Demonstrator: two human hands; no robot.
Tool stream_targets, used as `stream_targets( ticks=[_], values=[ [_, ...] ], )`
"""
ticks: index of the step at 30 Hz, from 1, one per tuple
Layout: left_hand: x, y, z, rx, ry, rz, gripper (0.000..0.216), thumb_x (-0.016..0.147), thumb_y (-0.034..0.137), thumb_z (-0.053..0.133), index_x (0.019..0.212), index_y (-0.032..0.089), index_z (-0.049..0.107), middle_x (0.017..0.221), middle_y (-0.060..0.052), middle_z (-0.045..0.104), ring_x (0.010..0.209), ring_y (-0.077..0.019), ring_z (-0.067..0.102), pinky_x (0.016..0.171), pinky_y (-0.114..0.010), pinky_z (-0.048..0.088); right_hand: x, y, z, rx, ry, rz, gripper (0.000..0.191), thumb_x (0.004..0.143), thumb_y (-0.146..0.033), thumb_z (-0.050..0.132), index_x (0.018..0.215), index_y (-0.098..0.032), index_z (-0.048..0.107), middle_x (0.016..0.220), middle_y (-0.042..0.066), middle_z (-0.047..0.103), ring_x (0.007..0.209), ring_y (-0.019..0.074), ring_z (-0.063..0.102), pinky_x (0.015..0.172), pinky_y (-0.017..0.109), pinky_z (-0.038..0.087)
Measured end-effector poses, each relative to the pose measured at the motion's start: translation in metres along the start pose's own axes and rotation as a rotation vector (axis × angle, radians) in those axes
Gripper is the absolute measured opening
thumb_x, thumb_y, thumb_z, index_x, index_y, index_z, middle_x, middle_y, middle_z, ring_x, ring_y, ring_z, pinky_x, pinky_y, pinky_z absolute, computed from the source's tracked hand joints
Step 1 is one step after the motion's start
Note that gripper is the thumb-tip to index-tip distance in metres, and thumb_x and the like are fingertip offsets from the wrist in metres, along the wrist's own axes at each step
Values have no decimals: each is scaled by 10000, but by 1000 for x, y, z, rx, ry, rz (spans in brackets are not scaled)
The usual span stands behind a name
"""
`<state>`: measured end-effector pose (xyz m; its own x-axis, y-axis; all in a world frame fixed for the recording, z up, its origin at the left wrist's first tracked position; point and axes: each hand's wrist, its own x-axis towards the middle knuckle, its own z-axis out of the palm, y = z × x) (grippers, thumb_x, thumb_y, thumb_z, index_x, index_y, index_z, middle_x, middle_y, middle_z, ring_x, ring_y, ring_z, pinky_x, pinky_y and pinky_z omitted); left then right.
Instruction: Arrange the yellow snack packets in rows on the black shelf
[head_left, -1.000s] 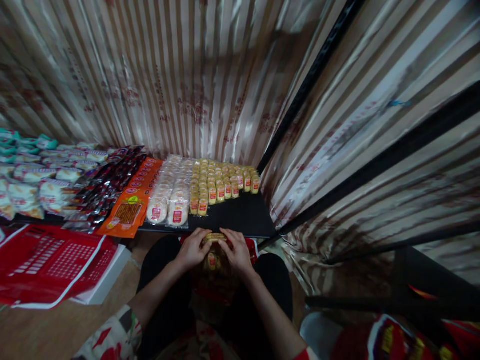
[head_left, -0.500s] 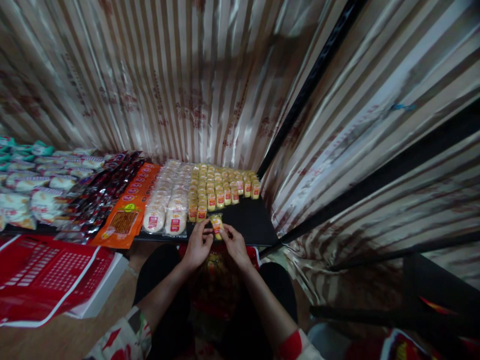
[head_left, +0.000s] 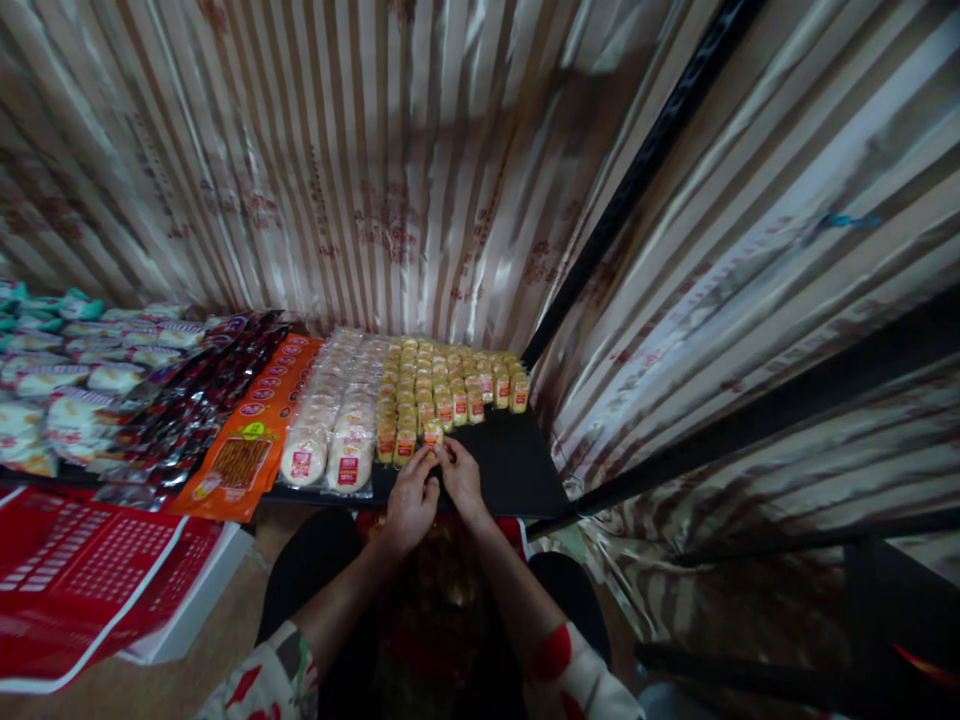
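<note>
My left hand point(head_left: 411, 496) and my right hand point(head_left: 460, 478) both pinch one small yellow snack packet point(head_left: 433, 433) with a red label. They hold it down on the black shelf point(head_left: 517, 470), at the front of the rows of like yellow packets point(head_left: 442, 382). Round white cakes in clear wrap point(head_left: 337, 420) lie just left of those rows. A red bag with more yellow packets point(head_left: 435, 590) sits in my lap below my hands.
Orange packs point(head_left: 251, 430), dark red packs point(head_left: 195, 400) and white-and-green packs point(head_left: 60, 370) fill the shelf to the left. A red-and-white printed sheet on a white box point(head_left: 82, 580) lies at lower left. Striped curtains hang behind and to the right, crossed by black shelf bars point(head_left: 637, 190).
My hands rose from the bag in my lap with one yellow packet and carried it forward onto the shelf, to the front of the yellow rows.
</note>
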<state>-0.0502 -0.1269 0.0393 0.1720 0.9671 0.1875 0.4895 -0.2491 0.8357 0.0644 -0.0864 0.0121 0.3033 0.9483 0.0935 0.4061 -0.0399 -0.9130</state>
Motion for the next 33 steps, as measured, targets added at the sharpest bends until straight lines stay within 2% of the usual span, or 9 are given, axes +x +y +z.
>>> stream_targets(
  ticks=[7,12,15,22,25,30,33],
  values=[
    [2,-8,3,20,-34,-29,408,774,120,400,1147,170,557,1325,-89,485,1248,-204,415,1059,-411,341,8,-4,11,-4,4,37,195,763,-321,517,929,-232,571,814,14,657,718,162,612,676,281,462],
    [3,-18,7,-11,-28,-24,422,783,120,398,1177,185,532,1320,-80,495,1258,-200,407,1073,-423,321,7,-7,11,-295,71,-62,143,775,-333,499,817,-222,579,809,47,618,773,196,572,709,303,423],
    [5,-24,10,-5,-33,-38,419,786,133,403,1183,188,526,1329,-76,487,1266,-198,399,1074,-415,323,7,-7,13,-363,78,-47,157,792,-334,475,833,-225,580,805,42,614,735,187,563,665,289,409],
    [9,-24,11,-1,-35,-67,416,782,120,393,1177,123,523,1317,-125,488,1262,-225,403,1078,-426,311,9,-10,15,-375,30,13,123,800,-331,491,839,-246,572,786,6,635,706,165,581,603,259,388],
    [8,-24,9,-33,-2,-58,401,784,115,405,1164,140,530,1281,-111,523,1222,-217,449,1067,-427,328,7,-8,14,-309,18,17,162,798,-338,493,890,-231,571,809,6,637,676,150,576,618,255,407],
    [5,-29,7,-232,65,-187,395,810,127,407,1192,173,498,1198,-93,579,1060,-177,577,899,-360,495,-1,0,10,-163,59,-26,269,777,-348,510,983,-191,581,945,52,612,723,145,575,699,271,448],
    [6,-31,7,-326,75,-242,383,809,120,419,1177,181,508,1210,-85,575,1039,-170,588,831,-318,526,-10,1,6,-102,77,-43,299,783,-347,490,998,-167,594,962,80,604,752,155,572,695,274,459]
  ],
)
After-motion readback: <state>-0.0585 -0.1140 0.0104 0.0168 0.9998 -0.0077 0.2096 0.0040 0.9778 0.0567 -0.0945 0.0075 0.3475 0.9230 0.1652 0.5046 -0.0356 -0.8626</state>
